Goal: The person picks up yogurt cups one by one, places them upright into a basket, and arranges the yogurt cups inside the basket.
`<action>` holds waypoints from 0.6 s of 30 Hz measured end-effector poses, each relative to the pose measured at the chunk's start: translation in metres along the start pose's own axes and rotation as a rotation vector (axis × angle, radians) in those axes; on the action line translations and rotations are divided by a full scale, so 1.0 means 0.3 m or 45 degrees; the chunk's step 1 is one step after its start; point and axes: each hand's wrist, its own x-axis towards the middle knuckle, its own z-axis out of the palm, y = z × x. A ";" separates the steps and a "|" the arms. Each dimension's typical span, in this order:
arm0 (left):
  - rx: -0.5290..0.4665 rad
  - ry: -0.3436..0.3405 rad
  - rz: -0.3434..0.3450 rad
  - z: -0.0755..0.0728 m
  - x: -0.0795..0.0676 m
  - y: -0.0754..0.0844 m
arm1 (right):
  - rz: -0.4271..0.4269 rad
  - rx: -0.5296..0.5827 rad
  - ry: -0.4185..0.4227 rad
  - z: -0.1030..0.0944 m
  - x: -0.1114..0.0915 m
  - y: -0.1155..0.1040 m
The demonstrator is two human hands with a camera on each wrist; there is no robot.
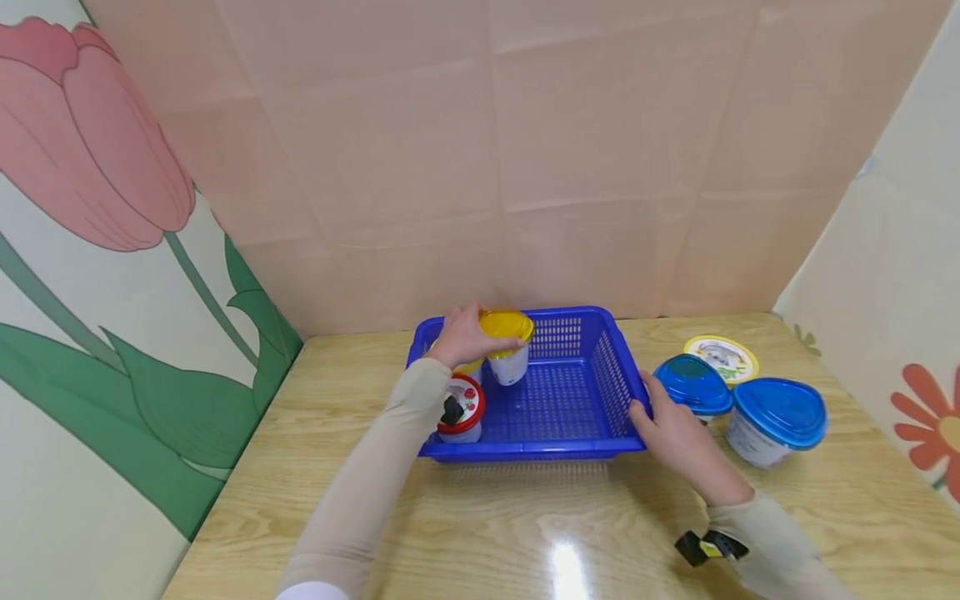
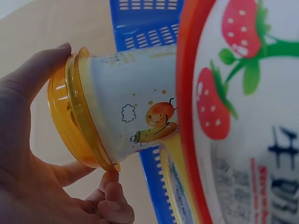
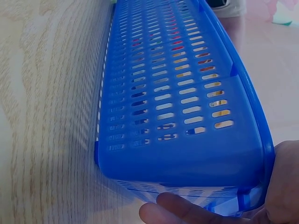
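A blue plastic basket (image 1: 532,451) with slotted walls stands on the wooden table. Over its left part, my left hand (image 1: 468,337) grips a white tub (image 2: 131,102) by its yellow lid, thumb and fingers on opposite sides of the lid. Beside it, in the front left corner, is a red-lidded tub (image 1: 460,408) with strawberries printed on top. Another yellow container (image 1: 474,369) is partly hidden behind my left hand. At the basket's right side, my right hand (image 1: 678,437) holds the rim, with fingers against the outer wall in the right wrist view.
Right of the basket are two blue-lidded tubs (image 1: 780,412) (image 1: 693,385) and, behind them, a round yellow-rimmed lid or tub top (image 1: 722,360). A pinkish covering (image 1: 495,167) closes off the table's back. Painted walls (image 1: 900,250) flank both sides.
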 end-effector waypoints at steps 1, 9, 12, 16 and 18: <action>0.002 -0.004 0.003 0.003 0.001 0.000 | -0.001 -0.001 0.002 0.000 0.000 0.001; 0.065 -0.030 -0.010 0.028 0.002 0.003 | -0.014 -0.001 0.013 0.003 -0.001 0.006; 0.083 -0.062 -0.020 0.037 0.006 0.001 | -0.009 -0.001 0.009 0.002 -0.003 0.005; 0.082 -0.088 -0.023 0.040 0.008 0.005 | -0.013 0.000 0.010 -0.002 -0.005 0.002; 0.084 -0.092 -0.027 0.039 0.008 0.010 | -0.019 0.004 0.009 -0.005 -0.004 0.002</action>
